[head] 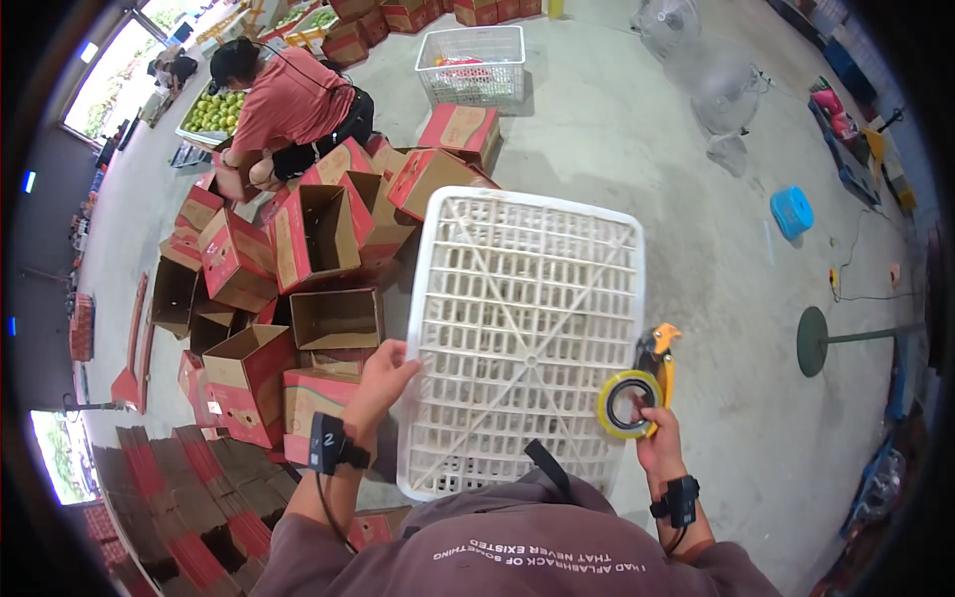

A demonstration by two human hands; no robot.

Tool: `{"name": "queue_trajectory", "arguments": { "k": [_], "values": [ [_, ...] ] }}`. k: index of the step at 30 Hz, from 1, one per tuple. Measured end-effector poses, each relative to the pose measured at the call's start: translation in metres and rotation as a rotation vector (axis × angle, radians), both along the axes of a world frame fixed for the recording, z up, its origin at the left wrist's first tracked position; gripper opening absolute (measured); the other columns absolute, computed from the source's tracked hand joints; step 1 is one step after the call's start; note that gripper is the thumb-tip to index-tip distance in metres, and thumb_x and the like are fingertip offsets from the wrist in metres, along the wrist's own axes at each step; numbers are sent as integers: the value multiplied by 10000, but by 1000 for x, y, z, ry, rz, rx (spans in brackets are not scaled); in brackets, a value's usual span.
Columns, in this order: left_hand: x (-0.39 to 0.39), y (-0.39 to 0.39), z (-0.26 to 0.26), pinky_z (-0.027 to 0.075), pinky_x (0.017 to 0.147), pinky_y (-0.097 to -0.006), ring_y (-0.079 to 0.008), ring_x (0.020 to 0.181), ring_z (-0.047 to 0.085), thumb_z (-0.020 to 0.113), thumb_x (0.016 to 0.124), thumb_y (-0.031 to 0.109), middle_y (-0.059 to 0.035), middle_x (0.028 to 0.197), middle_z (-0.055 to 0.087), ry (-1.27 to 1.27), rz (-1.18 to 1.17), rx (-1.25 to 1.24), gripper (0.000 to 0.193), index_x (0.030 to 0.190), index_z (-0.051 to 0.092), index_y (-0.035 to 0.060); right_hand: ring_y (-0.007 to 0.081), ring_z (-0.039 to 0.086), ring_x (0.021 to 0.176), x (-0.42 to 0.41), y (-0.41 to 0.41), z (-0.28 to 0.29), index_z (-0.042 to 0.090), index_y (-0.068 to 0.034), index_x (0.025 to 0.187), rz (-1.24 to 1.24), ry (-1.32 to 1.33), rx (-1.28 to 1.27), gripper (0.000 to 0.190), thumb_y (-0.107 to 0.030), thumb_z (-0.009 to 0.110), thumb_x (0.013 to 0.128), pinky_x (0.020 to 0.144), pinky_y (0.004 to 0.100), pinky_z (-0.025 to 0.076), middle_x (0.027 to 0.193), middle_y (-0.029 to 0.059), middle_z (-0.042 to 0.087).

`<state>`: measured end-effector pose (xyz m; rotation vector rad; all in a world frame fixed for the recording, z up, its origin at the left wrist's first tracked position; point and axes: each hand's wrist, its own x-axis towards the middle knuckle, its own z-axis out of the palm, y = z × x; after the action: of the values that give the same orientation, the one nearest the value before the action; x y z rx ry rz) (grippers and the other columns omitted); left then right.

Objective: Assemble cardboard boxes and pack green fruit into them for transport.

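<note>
A white plastic crate is directly before me, its slatted, cross-ribbed face turned up. My left hand is at the crate's left edge, thumb and fingers pinching the rim. Beside the opposite edge, my right hand grips a tape dispenser with an orange handle and head. A roll of yellowish tape is mounted on it and overlaps the crate's right edge. Left of the crate lies a heap of red-and-brown cardboard boxes, several with their tops open.
Beyond the boxes a person bends near a crate of green fruit. Another white crate stands farther off. Flattened cardboard is stacked at lower left. To the right are a blue stool, a fan and a round green base with a pole.
</note>
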<state>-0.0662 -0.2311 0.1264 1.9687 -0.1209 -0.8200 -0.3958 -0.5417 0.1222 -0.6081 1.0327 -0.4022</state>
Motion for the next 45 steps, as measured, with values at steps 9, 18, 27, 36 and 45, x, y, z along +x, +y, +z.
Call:
{"name": "queue_trajectory", "arguments": {
  "k": [9, 18, 27, 36, 45],
  "values": [
    [-29, -158, 44, 490, 752, -344, -224, 798, 621, 676, 778, 293, -130, 888, 645, -204, -336, -17, 386, 1031, 556, 28, 165, 553, 735, -102, -40, 57, 564, 26, 1050, -320, -111, -25, 350, -18, 522, 705, 700, 271, 461, 942, 101, 617],
    [-10, -273, 123, 478, 694, -289, -140, 772, 599, 693, 797, 275, -84, 856, 624, -198, -451, -226, 382, 1026, 530, 17, 215, 633, 913, -105, -93, 89, 577, 0, 1092, -501, -220, -135, 402, -42, 510, 698, 845, 334, 522, 1022, 100, 646],
    [102, -390, 126, 467, 657, -313, -157, 722, 582, 690, 798, 294, -106, 789, 599, -316, -424, -319, 355, 965, 520, 30, 241, 615, 1029, -2, -213, 117, 550, 5, 1168, -492, -228, -290, 476, -64, 520, 698, 928, 378, 499, 1112, 111, 624],
    [169, -539, 148, 422, 606, -236, -59, 700, 490, 689, 844, 176, -3, 793, 539, -379, -430, -411, 257, 957, 504, 37, 231, 609, 1039, 71, -348, 130, 543, -25, 1193, -458, -235, -359, 427, -105, 532, 773, 926, 377, 501, 1127, 100, 620],
    [218, -685, 161, 438, 641, -222, -49, 717, 517, 672, 858, 166, -2, 818, 572, -377, -274, -429, 252, 1022, 538, 29, 255, 593, 1086, 152, -562, 140, 533, -7, 1218, -368, -267, -259, 488, -56, 538, 733, 982, 406, 468, 1159, 115, 614]
  ]
}}
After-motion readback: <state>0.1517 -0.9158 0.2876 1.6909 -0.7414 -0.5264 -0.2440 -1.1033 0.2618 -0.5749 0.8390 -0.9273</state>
